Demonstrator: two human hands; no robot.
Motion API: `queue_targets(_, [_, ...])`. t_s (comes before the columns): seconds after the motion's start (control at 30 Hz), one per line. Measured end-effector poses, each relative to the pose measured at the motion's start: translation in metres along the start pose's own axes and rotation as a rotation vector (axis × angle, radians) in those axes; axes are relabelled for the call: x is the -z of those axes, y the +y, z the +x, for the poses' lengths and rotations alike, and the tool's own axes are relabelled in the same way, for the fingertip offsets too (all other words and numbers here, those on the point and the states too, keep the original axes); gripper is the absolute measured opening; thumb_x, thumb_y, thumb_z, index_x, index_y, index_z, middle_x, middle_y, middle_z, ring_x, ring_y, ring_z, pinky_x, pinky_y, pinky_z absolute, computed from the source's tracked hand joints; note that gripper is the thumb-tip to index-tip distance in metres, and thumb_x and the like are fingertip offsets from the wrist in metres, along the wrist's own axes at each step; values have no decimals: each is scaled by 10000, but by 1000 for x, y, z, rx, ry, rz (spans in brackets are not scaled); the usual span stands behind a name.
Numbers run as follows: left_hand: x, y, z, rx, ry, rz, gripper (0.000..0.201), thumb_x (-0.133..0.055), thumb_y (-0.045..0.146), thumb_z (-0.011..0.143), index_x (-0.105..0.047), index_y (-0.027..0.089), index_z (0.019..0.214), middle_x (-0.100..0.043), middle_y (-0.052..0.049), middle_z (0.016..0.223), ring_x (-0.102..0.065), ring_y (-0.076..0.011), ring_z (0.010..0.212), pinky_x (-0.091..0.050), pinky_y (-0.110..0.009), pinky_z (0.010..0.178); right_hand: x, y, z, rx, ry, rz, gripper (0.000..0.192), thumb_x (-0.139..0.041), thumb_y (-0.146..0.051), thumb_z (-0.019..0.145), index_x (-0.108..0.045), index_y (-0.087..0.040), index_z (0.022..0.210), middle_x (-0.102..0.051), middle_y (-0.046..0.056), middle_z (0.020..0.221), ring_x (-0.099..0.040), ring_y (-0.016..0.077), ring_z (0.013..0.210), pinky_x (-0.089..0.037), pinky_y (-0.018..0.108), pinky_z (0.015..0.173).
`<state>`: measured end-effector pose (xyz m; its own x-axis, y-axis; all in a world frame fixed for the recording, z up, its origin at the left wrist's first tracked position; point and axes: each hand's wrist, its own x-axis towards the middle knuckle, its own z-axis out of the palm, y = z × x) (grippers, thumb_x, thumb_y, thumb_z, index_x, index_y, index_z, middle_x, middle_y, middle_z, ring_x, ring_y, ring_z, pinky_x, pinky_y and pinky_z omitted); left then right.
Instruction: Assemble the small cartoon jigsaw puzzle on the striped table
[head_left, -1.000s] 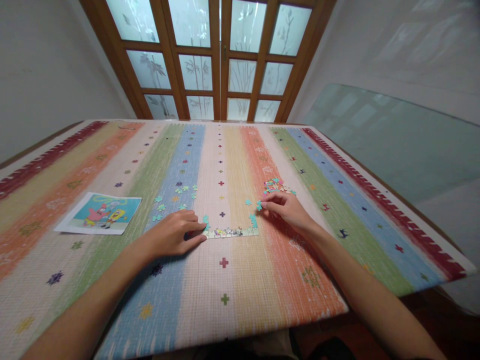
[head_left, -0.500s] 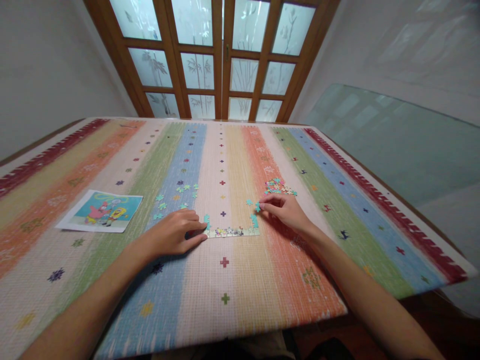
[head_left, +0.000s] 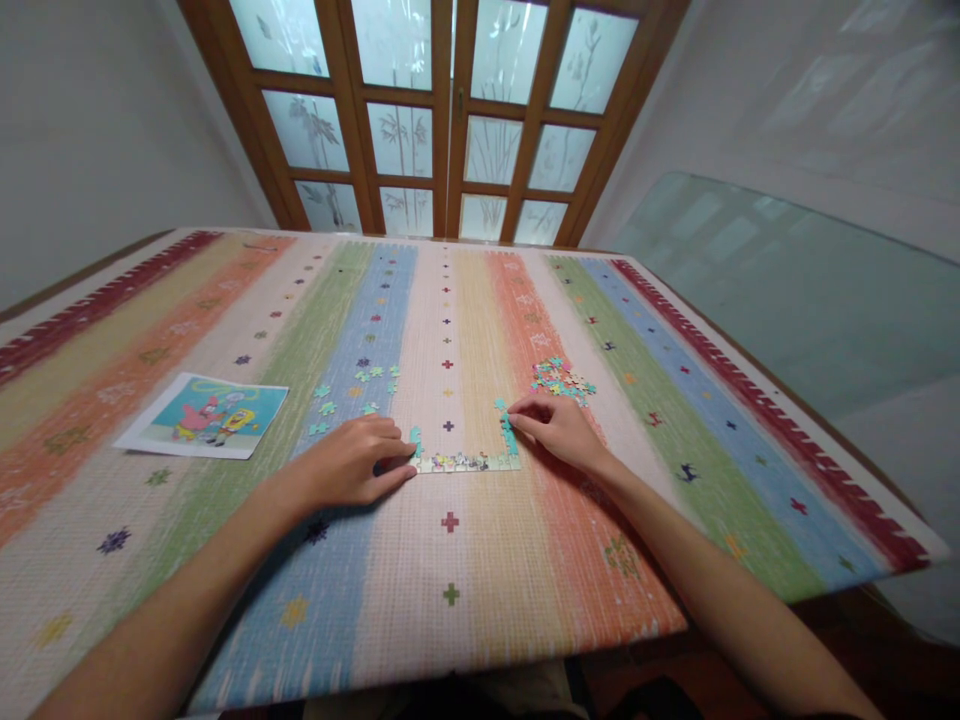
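A U-shaped strip of joined jigsaw pieces [head_left: 466, 464] lies on the striped tablecloth, its two short sides turquoise. My left hand [head_left: 358, 460] rests at its left corner, thumb and forefinger apart, fingertips touching the edge. At the top of the right side, my right hand [head_left: 553, 428] pinches a turquoise puzzle piece [head_left: 507, 420], partly covered by the fingertips. Another turquoise piece [head_left: 500, 404] lies just above it. Beyond my right hand is a heap of mixed puzzle pieces [head_left: 561, 378].
Several loose turquoise pieces [head_left: 327, 408] lie scattered past my left hand. A printed cartoon picture [head_left: 210, 418] lies at the left. The tablecloth [head_left: 450, 560] covers the table up to the wooden glass-paned doors [head_left: 442, 130].
My right hand has moved slightly left with the turquoise piece, bringing it to the top of the right side. My left hand stays at the left corner. The view has shifted slightly.
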<state>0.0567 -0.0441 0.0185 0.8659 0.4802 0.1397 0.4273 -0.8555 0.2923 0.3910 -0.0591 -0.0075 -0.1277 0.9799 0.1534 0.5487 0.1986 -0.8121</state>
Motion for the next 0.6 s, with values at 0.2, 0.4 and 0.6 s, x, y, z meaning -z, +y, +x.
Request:
queue_targets(0.2, [0,1,0,-5,0,15,317,-487,333,1030,-634,193,787,-568,-26,706,-521,-186,688,-400,-339,690,-2,1,0,-7,20,-44,136,-657,-258,815,-780,-203,829,-766,51,771,-669,195,693,-501,330,679])
queue_targets(0.4, [1,1,0,-4,-6,15,291,-499,330,1022,-652,196,815,-572,-27,707,-521,-191,696,-398,-343,700,-2,2,2,-12,35,-46,133,-659,-265,799,-772,-196,812,-763,54,771,-669,198,695,-493,334,685])
queue_targets(0.6, [0,1,1,9,-14,8,286,-507,333,1016,-650,199,807,-566,-25,705,-521,-188,694,-392,-342,698,-1,0,3,-21,25,-74,132,-655,-252,793,-772,-193,808,-763,54,765,-657,192,682,-492,329,681])
